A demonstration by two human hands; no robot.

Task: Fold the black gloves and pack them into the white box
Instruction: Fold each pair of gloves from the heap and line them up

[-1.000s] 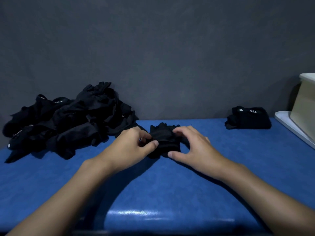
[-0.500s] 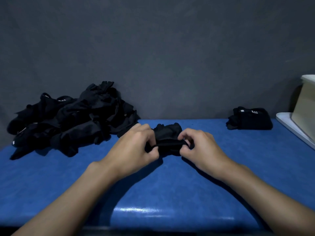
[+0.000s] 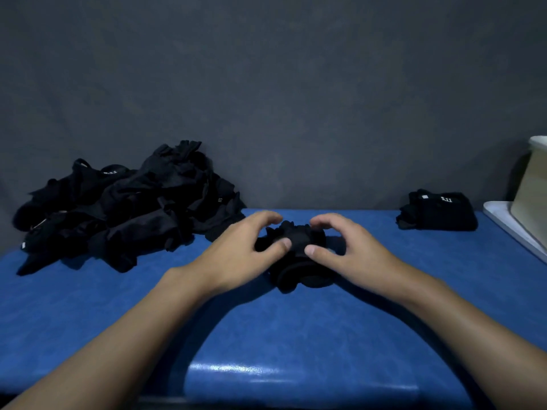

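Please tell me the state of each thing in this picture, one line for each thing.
middle glove: partly folded, bunched, on the table.
left hand: curled round the middle glove, grips it.
right hand: curled round the middle glove, grips it.
glove pile: loose, unfolded, heaped.
folded gloves: folded, set down, untouched.
white box: upright; inside hidden.

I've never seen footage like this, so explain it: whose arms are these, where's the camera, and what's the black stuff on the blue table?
No machine here: these are a person's bare arms, filmed by a wide-angle camera worn on their head, looking forward and down. The left hand and right hand both curl their fingers round one black glove on the blue table. At the left lies a loose pile of black gloves; at the right a folded bundle sits near the white box at the picture's edge.
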